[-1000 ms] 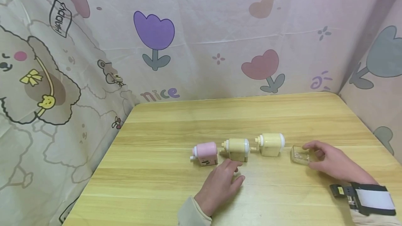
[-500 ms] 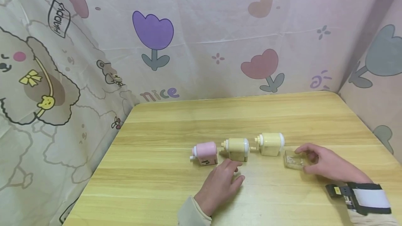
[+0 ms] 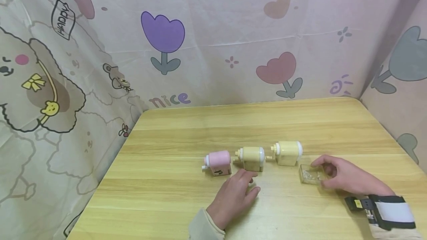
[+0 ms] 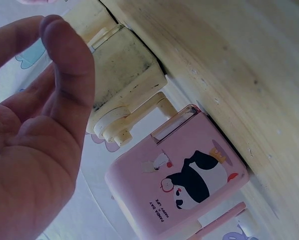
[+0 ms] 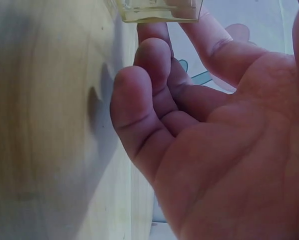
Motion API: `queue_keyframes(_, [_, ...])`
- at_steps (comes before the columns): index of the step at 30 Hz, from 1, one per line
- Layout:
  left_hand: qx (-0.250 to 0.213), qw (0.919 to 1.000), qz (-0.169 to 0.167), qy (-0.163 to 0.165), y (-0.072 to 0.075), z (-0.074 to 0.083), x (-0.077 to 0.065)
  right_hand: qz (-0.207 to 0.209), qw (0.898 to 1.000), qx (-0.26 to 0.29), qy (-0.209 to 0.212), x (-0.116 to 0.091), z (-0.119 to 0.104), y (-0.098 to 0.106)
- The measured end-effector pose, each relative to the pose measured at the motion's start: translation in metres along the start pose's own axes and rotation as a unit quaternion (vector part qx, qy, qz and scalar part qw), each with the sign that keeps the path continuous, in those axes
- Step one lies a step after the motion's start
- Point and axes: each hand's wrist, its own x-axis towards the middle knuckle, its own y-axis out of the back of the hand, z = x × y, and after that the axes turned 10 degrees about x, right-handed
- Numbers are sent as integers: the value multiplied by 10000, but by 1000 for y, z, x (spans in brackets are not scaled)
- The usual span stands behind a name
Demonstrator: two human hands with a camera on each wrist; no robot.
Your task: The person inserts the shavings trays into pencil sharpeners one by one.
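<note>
My right hand (image 3: 347, 175) pinches a small clear, yellowish sharpener drawer (image 3: 310, 174) between thumb and fingers, with pale bits like shavings inside. In the right wrist view, the drawer (image 5: 159, 11) shows only at the top edge, over curled fingertips. My left hand (image 3: 233, 195) rests on the table with loosely bent fingers, holding nothing. Just beyond its fingertips stands a yellow crank pencil sharpener (image 3: 252, 158). Left of that is a pink one (image 3: 218, 163), whose panda print (image 4: 197, 175) shows in the left wrist view. A pale yellow sharpener (image 3: 288, 153) stands nearest the drawer.
All three sharpeners stand in a slanting row on the wood-grain table (image 3: 160, 195), cranks pointing left. A printed cloth (image 3: 213, 47) hangs behind the table and along both sides. A black strap with a white patch (image 3: 395, 210) circles my right wrist.
My right hand has moved the drawer left and slightly nearer to me, quickly at first, then only a little. The left hand and the three sharpeners have stayed put.
</note>
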Motion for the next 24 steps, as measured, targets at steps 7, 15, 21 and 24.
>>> queue_keyframes(7, [-31, 9999, -101, 81, 0, 1, 0, -295, 9988, 313, 231, -1, 1, -2])
queue_keyframes(15, [-59, 9999, -109, 83, 1, 1, 0, -441, 9962, 566, 491, 0, 2, -5])
queue_keyframes(21, [-47, 9999, -137, 90, 2, 1, 0, -538, 9947, 683, 545, 1, 1, -7])
queue_keyframes(24, [-46, 9999, -127, 88, 2, 1, 0, -554, 9945, 718, 523, 2, 1, -8])
